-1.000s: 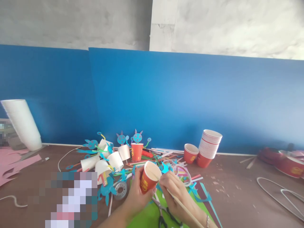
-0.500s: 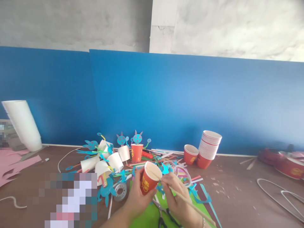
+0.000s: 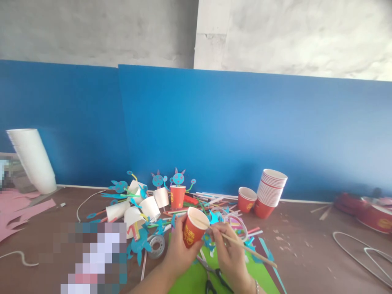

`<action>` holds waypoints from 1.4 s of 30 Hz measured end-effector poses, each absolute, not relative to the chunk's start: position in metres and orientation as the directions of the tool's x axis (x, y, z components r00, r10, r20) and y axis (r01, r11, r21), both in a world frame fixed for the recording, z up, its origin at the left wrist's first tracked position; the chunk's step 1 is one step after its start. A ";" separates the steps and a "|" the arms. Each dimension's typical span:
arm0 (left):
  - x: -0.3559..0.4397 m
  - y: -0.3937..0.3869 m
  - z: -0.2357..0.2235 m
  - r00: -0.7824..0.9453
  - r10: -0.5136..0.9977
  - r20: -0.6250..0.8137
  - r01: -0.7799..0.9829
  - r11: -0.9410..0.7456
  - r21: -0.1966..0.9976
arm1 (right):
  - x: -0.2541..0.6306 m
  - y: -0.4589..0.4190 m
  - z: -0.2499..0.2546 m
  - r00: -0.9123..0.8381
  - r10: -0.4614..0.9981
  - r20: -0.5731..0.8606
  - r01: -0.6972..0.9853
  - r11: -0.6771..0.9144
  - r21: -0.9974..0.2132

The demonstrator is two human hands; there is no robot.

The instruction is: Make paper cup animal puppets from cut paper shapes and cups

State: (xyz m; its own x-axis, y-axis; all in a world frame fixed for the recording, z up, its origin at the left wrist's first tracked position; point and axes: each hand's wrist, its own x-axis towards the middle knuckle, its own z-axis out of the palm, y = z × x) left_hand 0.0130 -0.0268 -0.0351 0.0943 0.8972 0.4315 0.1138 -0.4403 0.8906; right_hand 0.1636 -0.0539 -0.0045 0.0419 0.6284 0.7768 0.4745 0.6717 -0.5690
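Observation:
My left hand (image 3: 178,255) is wrapped round a red paper cup (image 3: 192,234) with gold lettering, its mouth tilted toward me. Between the fingers of my right hand (image 3: 232,257) is a thin wooden stick (image 3: 252,252). The stick's far end reaches over the rim into the cup; its near end points down to the right. Beneath my hands lie black-handled scissors (image 3: 211,271) on green paper (image 3: 257,277). A roll of clear tape (image 3: 157,246) lies left of my left wrist.
Behind are white cups (image 3: 150,209) with blue paper figures, a red cup with a cat-like figure (image 3: 177,196), and scattered straws. A red cup (image 3: 246,200) and a stack of cups (image 3: 269,194) stand right. White cups (image 3: 32,163) are stacked far left. A blue panel (image 3: 229,130) rises behind.
The stick's near end has swung up slightly, and my right hand has shifted a little. My left hand still holds the cup. The view has moved very slightly.

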 end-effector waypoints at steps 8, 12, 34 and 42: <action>0.008 -0.016 -0.036 0.130 0.893 0.431 0.032 -0.438 0.898 | 0.167 -0.043 0.004 -0.216 0.546 0.809 0.499 0.774 -0.390; 0.007 -0.010 -0.038 0.148 0.902 0.405 -0.034 -0.405 0.914 | 0.166 -0.035 0.009 -0.273 0.551 0.788 0.498 0.782 -0.375; -0.007 -0.007 -0.053 0.043 0.920 0.389 0.178 -0.390 0.903 | 0.165 -0.035 0.004 -0.256 0.940 -0.224 0.154 -0.189 -0.970; -0.007 -0.007 -0.059 0.081 0.908 0.411 0.311 -0.415 0.855 | 0.159 -0.033 -0.015 -0.102 0.995 -0.005 0.258 0.021 -0.966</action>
State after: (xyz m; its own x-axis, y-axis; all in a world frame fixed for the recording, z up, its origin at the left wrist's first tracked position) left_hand -0.0071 -0.0069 -0.0591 0.0813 0.9081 0.4109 0.3112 -0.4147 0.8551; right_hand 0.1592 -0.0330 -0.0145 -0.1018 0.9948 -0.0052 0.2584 0.0214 -0.9658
